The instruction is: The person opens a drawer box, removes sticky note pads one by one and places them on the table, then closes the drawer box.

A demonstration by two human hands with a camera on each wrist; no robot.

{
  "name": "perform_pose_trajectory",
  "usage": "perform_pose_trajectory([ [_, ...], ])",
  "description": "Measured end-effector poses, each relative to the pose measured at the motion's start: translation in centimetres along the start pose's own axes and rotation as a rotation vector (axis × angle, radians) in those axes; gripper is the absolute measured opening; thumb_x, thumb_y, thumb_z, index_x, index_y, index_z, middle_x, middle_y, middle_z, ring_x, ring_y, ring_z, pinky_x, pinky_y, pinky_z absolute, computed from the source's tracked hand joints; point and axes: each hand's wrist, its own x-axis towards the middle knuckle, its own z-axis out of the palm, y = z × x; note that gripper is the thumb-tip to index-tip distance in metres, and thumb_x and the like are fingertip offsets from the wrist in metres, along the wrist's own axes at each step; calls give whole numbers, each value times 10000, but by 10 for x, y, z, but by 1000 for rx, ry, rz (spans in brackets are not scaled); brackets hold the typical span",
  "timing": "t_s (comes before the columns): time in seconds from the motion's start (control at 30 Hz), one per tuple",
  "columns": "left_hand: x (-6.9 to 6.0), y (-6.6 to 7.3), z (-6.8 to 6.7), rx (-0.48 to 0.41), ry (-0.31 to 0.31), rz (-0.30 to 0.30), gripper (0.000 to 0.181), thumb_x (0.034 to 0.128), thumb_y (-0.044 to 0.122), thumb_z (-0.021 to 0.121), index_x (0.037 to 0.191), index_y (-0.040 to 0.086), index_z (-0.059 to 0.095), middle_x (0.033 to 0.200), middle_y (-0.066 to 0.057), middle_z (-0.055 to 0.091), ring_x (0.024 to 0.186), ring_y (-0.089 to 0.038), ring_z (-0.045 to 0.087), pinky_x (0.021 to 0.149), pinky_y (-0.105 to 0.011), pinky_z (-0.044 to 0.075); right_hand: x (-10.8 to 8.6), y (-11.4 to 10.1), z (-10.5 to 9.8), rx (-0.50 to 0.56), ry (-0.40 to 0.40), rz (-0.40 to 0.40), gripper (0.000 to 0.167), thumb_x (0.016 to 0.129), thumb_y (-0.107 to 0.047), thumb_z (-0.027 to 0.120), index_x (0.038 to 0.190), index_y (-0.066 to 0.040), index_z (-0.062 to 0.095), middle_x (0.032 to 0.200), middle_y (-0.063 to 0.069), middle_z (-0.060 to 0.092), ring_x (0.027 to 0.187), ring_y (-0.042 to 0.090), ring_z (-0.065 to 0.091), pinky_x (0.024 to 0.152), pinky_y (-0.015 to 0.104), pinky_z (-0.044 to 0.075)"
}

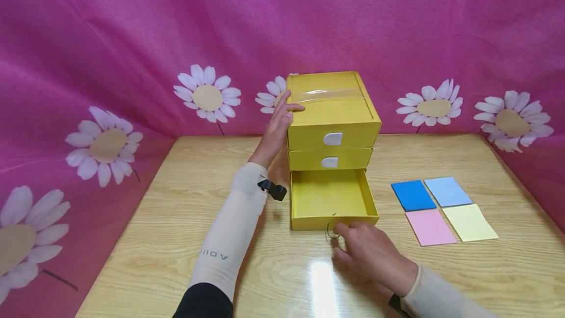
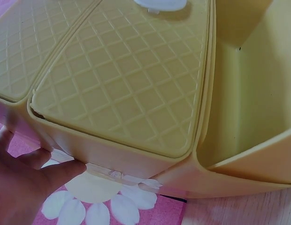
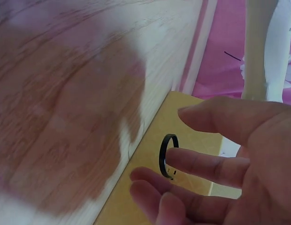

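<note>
A yellow drawer box (image 1: 333, 109) stands on the table with its bottom drawer (image 1: 331, 195) pulled out. Nothing lies in that drawer. On its front hangs a thin black ring (image 3: 163, 154). My right hand (image 1: 375, 251) is at this ring, the index fingertip touching or inside it and the thumb held apart. My left hand (image 1: 278, 126) rests against the box's left side, extended fingers reaching its top edge. In the left wrist view the fingers (image 2: 61, 173) touch the side wall. The upper two drawers, with white tabs (image 1: 333, 139), are closed.
Four-colour paper pads lie right of the box: dark blue (image 1: 413, 195), light blue (image 1: 448, 191), pink (image 1: 431, 227) and pale yellow (image 1: 471, 222). Clear tape (image 1: 326, 94) crosses the box top. A pink flowered cloth (image 1: 282, 18) hangs behind the wooden table (image 1: 212, 185).
</note>
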Motion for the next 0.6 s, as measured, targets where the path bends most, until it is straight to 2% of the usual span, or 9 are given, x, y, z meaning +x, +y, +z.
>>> perform_pose_trajectory([
  [0.3, 0, 1, 0, -3, -3, 3, 399, 976, 154, 332, 1225, -93, 522, 1590, -213, 87, 1469, -311, 44, 1150, -471, 134, 4, 0, 4, 35, -58, 23, 91, 779, -190, 696, 793, -172, 608, 544, -103, 370, 517, 82, 361, 443, 255, 302],
  [0.47, -1, 1, 0, 4, -3, -13, 402, 983, 170, 333, 1240, -71, 527, 1598, -184, 88, 1472, -289, 48, 1148, -483, 134, 5, 1, 7, 57, -60, 15, 97, 779, -186, 691, 758, -182, 597, 534, -114, 370, 495, 67, 356, 438, 240, 294],
  [0.6, -1, 1, 0, 8, -3, -3, 403, 983, 166, 329, 1239, -74, 528, 1597, -187, 90, 1472, -296, 44, 1146, -495, 130, 7, 2, 8, 62, -53, 16, 95, 779, -177, 685, 735, -187, 601, 521, -115, 360, 482, 61, 348, 431, 235, 286],
])
